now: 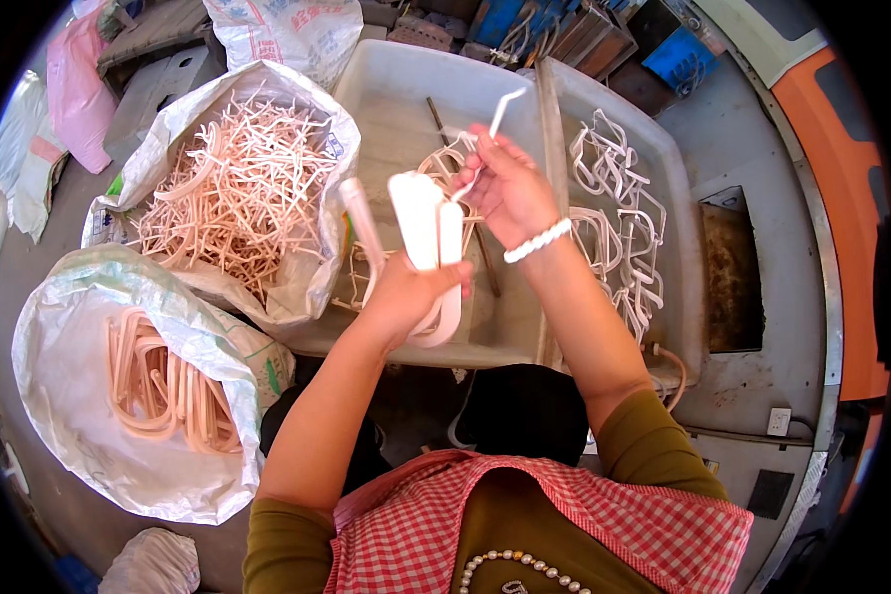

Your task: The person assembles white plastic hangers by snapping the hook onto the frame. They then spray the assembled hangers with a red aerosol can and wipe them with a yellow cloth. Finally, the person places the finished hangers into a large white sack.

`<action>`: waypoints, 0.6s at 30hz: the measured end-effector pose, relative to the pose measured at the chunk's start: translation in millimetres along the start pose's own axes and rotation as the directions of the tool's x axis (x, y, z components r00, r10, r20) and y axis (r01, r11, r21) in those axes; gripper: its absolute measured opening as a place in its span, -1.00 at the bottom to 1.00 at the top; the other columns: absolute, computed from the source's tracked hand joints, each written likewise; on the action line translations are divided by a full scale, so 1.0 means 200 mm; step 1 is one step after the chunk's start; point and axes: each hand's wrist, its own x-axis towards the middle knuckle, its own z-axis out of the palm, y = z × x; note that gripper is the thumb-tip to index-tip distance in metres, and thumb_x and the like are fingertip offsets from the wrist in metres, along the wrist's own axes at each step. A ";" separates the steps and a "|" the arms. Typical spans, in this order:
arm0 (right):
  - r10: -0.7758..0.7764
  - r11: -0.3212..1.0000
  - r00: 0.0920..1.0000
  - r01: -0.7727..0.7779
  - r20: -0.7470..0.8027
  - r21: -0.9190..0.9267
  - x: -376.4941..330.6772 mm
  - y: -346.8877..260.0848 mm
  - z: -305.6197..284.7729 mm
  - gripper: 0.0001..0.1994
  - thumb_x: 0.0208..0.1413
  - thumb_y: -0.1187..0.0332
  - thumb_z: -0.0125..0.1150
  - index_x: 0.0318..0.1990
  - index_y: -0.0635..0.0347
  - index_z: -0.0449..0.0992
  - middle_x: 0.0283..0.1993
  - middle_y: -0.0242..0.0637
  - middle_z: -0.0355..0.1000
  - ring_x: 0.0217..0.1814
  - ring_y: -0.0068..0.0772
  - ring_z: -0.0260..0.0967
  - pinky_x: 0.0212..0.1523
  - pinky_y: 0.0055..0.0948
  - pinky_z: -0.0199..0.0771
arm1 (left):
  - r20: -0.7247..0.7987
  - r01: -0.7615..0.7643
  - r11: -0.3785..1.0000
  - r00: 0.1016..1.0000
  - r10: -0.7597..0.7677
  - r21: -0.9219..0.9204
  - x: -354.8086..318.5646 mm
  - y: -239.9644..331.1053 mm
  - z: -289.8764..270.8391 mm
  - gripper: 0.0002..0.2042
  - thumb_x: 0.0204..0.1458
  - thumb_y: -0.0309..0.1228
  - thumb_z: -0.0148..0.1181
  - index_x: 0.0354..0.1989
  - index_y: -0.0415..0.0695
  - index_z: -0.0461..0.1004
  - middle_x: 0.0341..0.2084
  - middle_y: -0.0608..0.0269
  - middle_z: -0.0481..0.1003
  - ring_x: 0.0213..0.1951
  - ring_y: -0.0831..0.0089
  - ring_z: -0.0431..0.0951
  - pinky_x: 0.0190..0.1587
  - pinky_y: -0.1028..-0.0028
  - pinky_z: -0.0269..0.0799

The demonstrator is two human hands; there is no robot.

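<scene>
My left hand [406,292] is wrapped round a bundle of thick pale pink U-bent tubes [449,238], held upright over the basin. Their upper part is glaringly bright, so single pieces are hard to tell apart. Above and to the right, my right hand [513,193], with a white beaded bracelet on its wrist, pinches a thin bent white tube [503,109]. Its lower end runs down toward the tops of the U-bent tubes; whether the two touch I cannot tell. Behind the hands, curved thin tubes [444,160] rest by a dark rod [488,259] in the basin.
The pale plastic basin [376,74] has a divider [554,148]; bent white tubes [619,168] lie in its right section. At left stand a sack of small bent pieces [243,188] and a sack of U-bent tubes [163,391]. A hose [681,371] hangs at the basin's front right.
</scene>
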 end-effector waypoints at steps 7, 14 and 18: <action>-0.688 -0.113 0.209 0.915 0.695 -0.387 -0.28 -0.06 0.44 -0.73 -0.07 0.47 0.22 -0.13 0.19 0.53 -0.42 -0.33 0.47 -0.46 -0.33 0.40 -0.43 -0.45 0.36 | -0.343 -0.095 0.924 0.939 -0.041 -0.371 0.09 0.05 -0.02 -0.65 0.09 -0.53 0.10 0.05 -0.37 0.30 -0.17 0.07 0.47 -0.15 0.35 0.52 -0.17 0.39 0.49; -0.708 0.215 0.438 0.881 0.554 -0.422 0.36 -0.21 0.59 -0.34 0.10 0.28 0.20 0.30 0.27 0.06 0.21 0.09 0.28 0.21 -0.05 0.30 0.21 -0.36 0.24 | -0.574 -0.290 0.930 0.811 0.113 -0.226 0.06 0.15 -0.21 -0.84 0.05 -0.56 0.18 -0.22 -0.34 0.42 -0.48 0.11 0.49 -0.46 0.38 0.52 -0.41 0.44 0.46; -0.431 0.533 0.887 0.397 0.164 -0.748 0.45 0.35 0.06 -0.79 0.15 0.22 0.06 -0.29 0.18 0.47 -0.46 -0.17 0.46 -0.43 -0.21 0.42 -0.37 -0.29 0.39 | -0.606 -0.384 0.837 0.791 0.080 -0.391 0.01 0.20 -0.29 -0.79 0.05 -0.54 0.21 -0.16 -0.31 0.38 -0.38 0.08 0.48 -0.35 0.33 0.52 -0.28 0.39 0.48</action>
